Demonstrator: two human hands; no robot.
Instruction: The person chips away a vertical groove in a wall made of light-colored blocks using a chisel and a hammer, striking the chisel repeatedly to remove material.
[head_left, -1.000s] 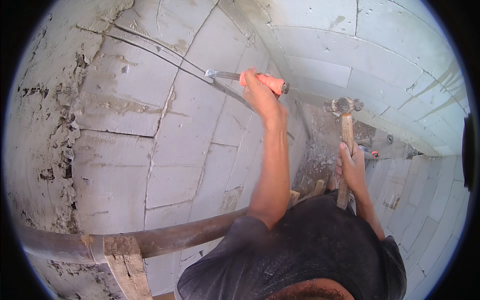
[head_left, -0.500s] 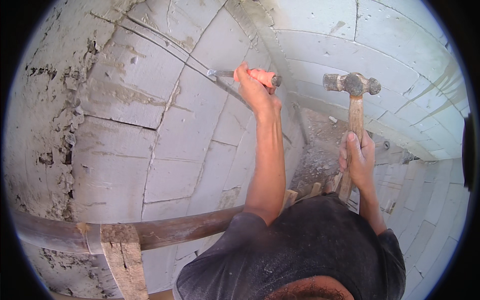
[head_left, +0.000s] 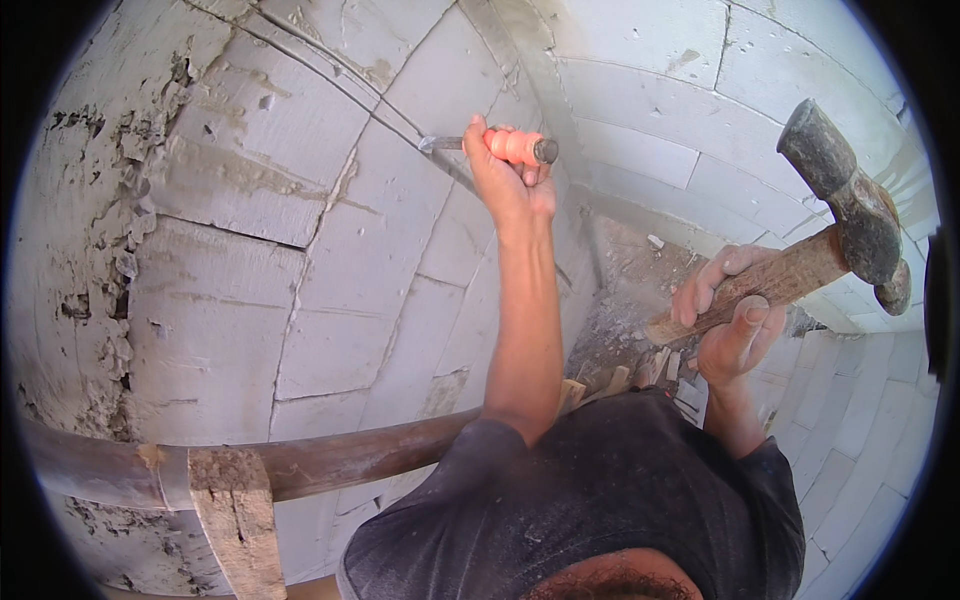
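My left hand [head_left: 510,185] is closed around the orange grip of a cold chisel [head_left: 515,148]. The chisel's tip rests at one of two thin parallel grooves [head_left: 335,75] cut slantwise in the grey block wall [head_left: 350,260]. In my right hand [head_left: 732,350] is a ball-peen hammer [head_left: 772,283] with a wooden handle, raised and tilted, its worn metal head up at the right. Fingers lie on the handle's far side and the thumb on its near side. The hammer is well apart from the chisel's struck end.
A brown round pole [head_left: 360,455] crosses low on the left, with an upright timber [head_left: 235,510] against it. Another block wall [head_left: 640,110] meets the first at a corner. Rubble [head_left: 625,300] lies on the floor below. Crumbly mortar [head_left: 130,250] edges the far left.
The hammer has swung right and nearer the camera, from upright to tilted, and my right hand's hold on it looks looser. The left hand and chisel have barely shifted.
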